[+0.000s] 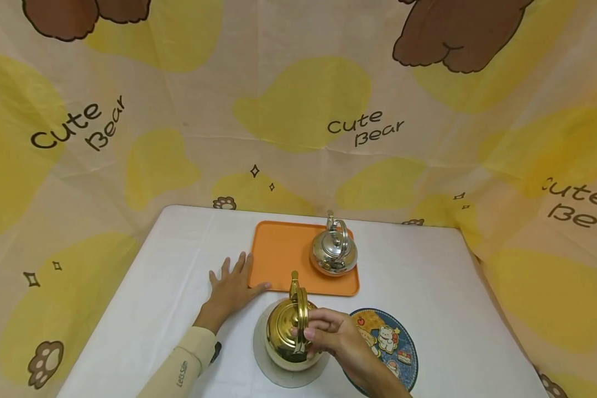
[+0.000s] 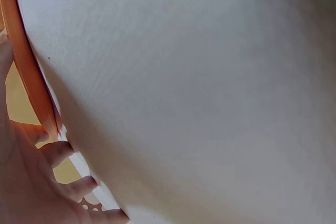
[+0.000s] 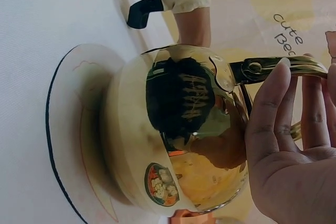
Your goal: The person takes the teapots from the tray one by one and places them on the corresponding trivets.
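A shiny gold kettle (image 1: 283, 327) stands over a round pale mat (image 1: 261, 362) at the near middle of the table. My right hand (image 1: 345, 342) grips its upright handle; in the right wrist view the thumb is on the near side of the handle (image 3: 302, 68) and the fingers are behind it. The kettle's lower body is cream in that view, with a small round sticker. My left hand (image 1: 231, 290) lies with fingers spread at the left edge of an orange tray (image 1: 278, 254). In the left wrist view, its fingertips are right by the tray's rim (image 2: 31, 72).
A silver kettle (image 1: 334, 257) stands on the right part of the orange tray, its spout pointing away. Right of the gold kettle lies a round blue mat (image 1: 409, 345) with cartoon bears, partly under my right forearm. A patterned cloth (image 1: 298, 110) hangs behind the white table (image 1: 408, 271).
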`<act>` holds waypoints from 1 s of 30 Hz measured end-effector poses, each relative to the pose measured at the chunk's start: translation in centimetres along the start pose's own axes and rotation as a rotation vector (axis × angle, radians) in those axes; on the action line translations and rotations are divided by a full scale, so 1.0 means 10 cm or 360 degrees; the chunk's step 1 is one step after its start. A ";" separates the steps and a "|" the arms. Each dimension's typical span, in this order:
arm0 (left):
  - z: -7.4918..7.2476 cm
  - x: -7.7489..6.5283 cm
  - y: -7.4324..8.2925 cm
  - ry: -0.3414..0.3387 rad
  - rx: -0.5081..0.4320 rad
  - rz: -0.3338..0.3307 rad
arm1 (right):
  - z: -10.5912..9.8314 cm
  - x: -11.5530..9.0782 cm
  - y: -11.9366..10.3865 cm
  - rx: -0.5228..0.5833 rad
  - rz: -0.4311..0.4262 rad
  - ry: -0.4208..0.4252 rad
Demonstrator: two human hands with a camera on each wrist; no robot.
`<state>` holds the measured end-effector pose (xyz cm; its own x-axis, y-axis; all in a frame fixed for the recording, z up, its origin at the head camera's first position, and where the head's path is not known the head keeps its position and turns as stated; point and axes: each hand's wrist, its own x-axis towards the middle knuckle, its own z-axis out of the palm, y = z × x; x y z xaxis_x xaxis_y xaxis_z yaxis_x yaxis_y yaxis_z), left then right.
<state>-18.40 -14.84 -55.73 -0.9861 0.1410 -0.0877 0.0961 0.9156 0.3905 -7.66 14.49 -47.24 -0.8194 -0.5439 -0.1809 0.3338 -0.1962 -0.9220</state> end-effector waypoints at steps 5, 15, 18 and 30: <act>0.01 0.00 -0.01 0.0007 0.0009 0.0008 | -0.01 -0.02 0.01 0.0007 0.0019 -0.0022; 0.01 0.01 -0.02 -0.0006 -0.0001 0.0007 | 0.01 -0.05 0.02 -0.0051 0.0025 -0.0016; 0.01 0.01 -0.02 -0.0010 0.0000 0.0006 | 0.00 -0.06 0.03 -0.0041 0.0017 -0.0040; 0.01 0.01 -0.01 -0.0010 0.0006 0.0000 | -0.05 -0.07 0.07 -0.0010 -0.0026 -0.0124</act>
<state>-18.48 -14.93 -55.84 -0.9853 0.1430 -0.0934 0.0964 0.9171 0.3869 -7.05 15.16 -47.87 -0.7860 -0.6025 -0.1387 0.3173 -0.2007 -0.9268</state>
